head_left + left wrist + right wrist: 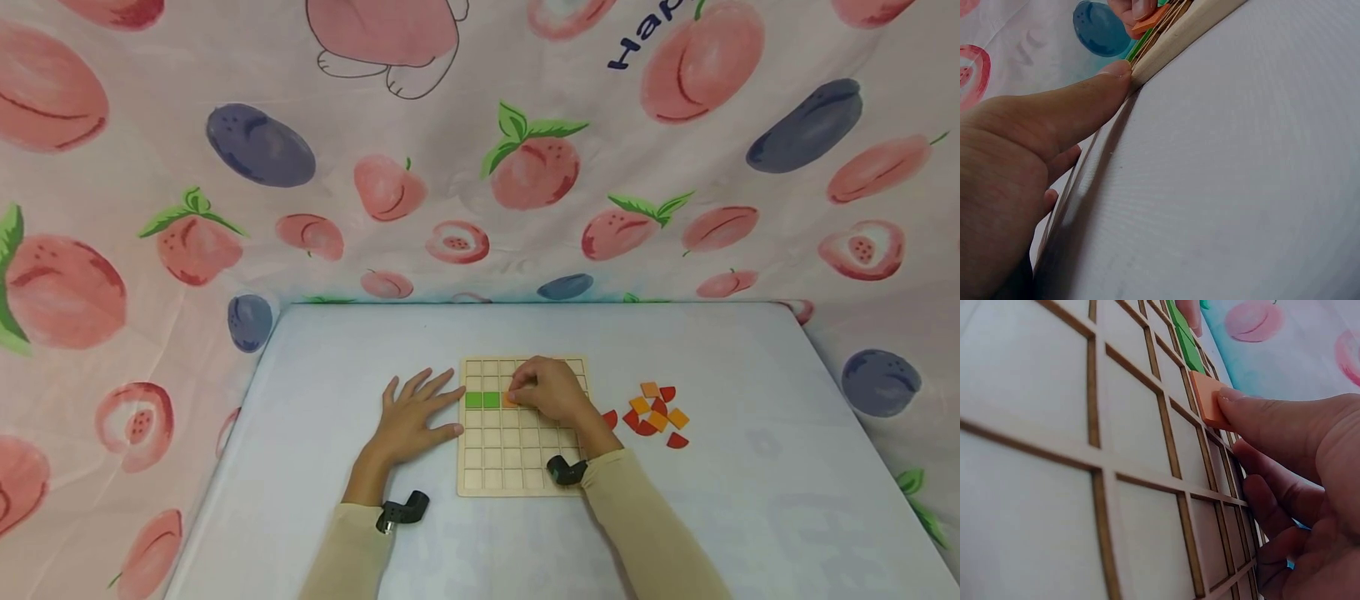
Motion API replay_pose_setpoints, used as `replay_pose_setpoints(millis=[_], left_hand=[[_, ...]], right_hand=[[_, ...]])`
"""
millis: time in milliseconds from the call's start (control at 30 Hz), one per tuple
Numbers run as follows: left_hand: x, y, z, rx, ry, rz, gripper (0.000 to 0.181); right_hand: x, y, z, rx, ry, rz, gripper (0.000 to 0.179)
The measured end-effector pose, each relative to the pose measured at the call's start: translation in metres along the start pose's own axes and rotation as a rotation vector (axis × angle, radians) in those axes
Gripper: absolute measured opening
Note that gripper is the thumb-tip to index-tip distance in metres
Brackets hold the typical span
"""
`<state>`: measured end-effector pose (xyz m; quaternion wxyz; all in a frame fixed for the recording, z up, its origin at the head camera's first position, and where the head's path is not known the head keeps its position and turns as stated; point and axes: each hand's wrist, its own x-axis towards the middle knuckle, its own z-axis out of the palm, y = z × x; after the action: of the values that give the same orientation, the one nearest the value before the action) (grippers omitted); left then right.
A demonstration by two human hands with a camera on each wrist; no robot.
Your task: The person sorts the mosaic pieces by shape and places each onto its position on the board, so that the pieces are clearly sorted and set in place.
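Note:
A wooden grid board (510, 458) lies on the white table. Two green square tiles (482, 400) sit side by side in cells at its left edge. My right hand (552, 390) pinches an orange square tile (1208, 400) between thumb and fingers, over the cell just right of the green tiles. In the right wrist view that tile looks tilted, with its near edge raised above the grid. My left hand (414, 417) is spread beside the board, its thumb (1107, 87) and index finger touching the board's left edge.
To the right of the board lies a loose group of orange square tiles (678, 418) and red quarter-round pieces (677, 441). One red piece lies close to my right wrist. A fruit-print cloth (465, 150) hangs behind the table (360, 342).

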<state>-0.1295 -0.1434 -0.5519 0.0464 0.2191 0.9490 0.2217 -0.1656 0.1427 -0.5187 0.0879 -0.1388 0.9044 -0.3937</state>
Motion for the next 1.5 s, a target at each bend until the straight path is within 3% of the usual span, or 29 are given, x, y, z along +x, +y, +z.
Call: replay_pose_setpoints(millis=[1200,1367,1500], left_hand=[[-0.0003,0.0012,-0.0012,0.0,-0.007,-0.002,0.066],[0.0003,0.0016,-0.0015,0.002,-0.014,-0.006,0.066],[0.0,0.0023,-0.0018,-0.002,-0.011,-0.007,0.066]], right_hand=[[0.0013,-0.0028,0.0005,-0.086,0.004,0.023,0.007],[0.0007,0.0016,0.0001,-0.075,0.009,0.017,0.005],[-0.0024,0.0063,-0.0037,0.015,0.001,0.042,0.008]])
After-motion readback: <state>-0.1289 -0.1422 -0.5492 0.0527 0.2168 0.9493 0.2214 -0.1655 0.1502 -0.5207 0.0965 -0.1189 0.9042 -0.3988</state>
